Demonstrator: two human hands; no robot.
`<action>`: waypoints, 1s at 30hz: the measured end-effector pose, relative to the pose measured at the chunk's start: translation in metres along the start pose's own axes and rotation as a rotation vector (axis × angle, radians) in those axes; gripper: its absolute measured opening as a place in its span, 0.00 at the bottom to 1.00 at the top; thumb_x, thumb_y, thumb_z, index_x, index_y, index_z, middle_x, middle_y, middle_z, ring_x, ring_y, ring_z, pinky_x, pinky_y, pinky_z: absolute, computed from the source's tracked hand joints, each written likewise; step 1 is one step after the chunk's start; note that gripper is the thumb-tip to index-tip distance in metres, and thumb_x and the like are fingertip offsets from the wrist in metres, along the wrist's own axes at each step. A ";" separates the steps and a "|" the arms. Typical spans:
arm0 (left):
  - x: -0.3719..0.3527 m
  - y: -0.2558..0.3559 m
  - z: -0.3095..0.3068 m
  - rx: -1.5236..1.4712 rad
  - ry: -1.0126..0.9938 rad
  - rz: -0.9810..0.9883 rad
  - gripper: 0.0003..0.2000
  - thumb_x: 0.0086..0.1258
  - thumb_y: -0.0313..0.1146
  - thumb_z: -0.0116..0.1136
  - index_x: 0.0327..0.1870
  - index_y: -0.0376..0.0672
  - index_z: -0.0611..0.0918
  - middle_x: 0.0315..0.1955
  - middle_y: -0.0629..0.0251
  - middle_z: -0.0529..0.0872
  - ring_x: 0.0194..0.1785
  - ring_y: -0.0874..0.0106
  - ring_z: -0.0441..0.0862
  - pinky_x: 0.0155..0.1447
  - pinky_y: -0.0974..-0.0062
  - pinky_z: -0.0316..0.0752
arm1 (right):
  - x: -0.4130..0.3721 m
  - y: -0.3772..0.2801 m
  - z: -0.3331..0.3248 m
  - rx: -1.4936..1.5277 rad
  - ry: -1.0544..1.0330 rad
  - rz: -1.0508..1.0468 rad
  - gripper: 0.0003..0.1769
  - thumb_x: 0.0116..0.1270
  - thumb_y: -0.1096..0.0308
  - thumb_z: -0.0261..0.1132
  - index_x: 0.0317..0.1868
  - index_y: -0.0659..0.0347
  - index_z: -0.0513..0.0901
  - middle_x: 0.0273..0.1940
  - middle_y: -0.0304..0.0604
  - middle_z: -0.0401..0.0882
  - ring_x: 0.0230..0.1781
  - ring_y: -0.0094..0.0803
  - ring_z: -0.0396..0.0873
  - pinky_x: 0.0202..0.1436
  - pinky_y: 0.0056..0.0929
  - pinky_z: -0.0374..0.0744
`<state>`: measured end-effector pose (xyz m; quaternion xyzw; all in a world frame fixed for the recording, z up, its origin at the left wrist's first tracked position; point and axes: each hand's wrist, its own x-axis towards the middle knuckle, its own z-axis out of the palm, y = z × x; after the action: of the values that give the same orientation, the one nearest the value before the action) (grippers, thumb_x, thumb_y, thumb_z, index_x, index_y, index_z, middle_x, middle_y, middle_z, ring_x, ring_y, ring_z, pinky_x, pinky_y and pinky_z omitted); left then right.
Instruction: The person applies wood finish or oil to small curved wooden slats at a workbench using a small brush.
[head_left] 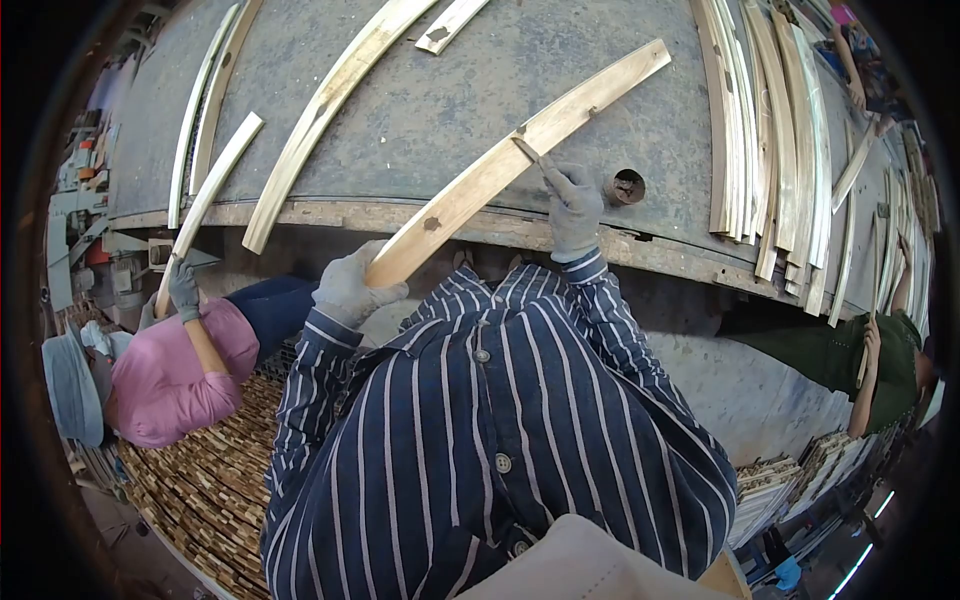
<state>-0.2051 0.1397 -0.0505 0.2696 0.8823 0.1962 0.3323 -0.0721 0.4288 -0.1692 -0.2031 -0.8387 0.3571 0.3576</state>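
Note:
A wooden strip [470,192] with dark knots and patches slants from lower left to upper right over the front edge of the table. My left hand [352,285], in a grey glove, is closed round its lower end. My right hand [574,208], also gloved, is closed on a thin pointed tool [536,158], perhaps a knife, whose tip touches the strip's edge near a dark mark. Part of the tool's handle is hidden by my fingers.
A round container [627,187] with dark contents sits right of my right hand. Long strips [300,135] lie at left, a stack [780,130] at right on the grey table [420,110]. A person in pink [185,375] stands left, another in green [890,360] right.

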 end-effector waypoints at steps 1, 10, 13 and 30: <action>0.001 -0.001 0.000 0.001 0.000 0.002 0.32 0.49 0.43 0.74 0.57 0.41 0.79 0.42 0.53 0.87 0.46 0.63 0.86 0.53 0.70 0.77 | 0.001 -0.003 -0.002 -0.001 0.002 0.000 0.17 0.59 0.78 0.66 0.48 0.53 0.86 0.35 0.43 0.81 0.34 0.38 0.80 0.35 0.31 0.77; 0.008 -0.022 0.009 0.102 0.029 0.084 0.35 0.49 0.43 0.71 0.61 0.47 0.73 0.41 0.48 0.86 0.47 0.51 0.84 0.51 0.61 0.79 | 0.002 -0.003 -0.006 0.026 -0.137 0.089 0.21 0.56 0.83 0.63 0.49 0.55 0.86 0.37 0.45 0.83 0.34 0.33 0.82 0.39 0.27 0.79; 0.001 -0.050 0.012 0.169 0.109 0.085 0.34 0.47 0.44 0.70 0.58 0.49 0.73 0.37 0.48 0.86 0.41 0.48 0.84 0.45 0.55 0.78 | 0.012 -0.008 -0.033 0.016 -0.076 0.022 0.20 0.56 0.82 0.64 0.49 0.54 0.86 0.37 0.44 0.84 0.33 0.33 0.82 0.37 0.26 0.78; -0.017 -0.085 0.003 0.390 0.284 0.039 0.37 0.45 0.27 0.62 0.65 0.47 0.71 0.44 0.55 0.78 0.49 0.53 0.78 0.53 0.61 0.76 | 0.120 0.021 -0.135 -0.886 -1.011 0.273 0.09 0.58 0.65 0.66 0.37 0.55 0.89 0.37 0.48 0.86 0.38 0.45 0.85 0.42 0.41 0.81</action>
<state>-0.2220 0.0638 -0.0895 0.3152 0.9360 0.0644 0.1427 -0.0493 0.5762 -0.0642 -0.2426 -0.9364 0.0732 -0.2430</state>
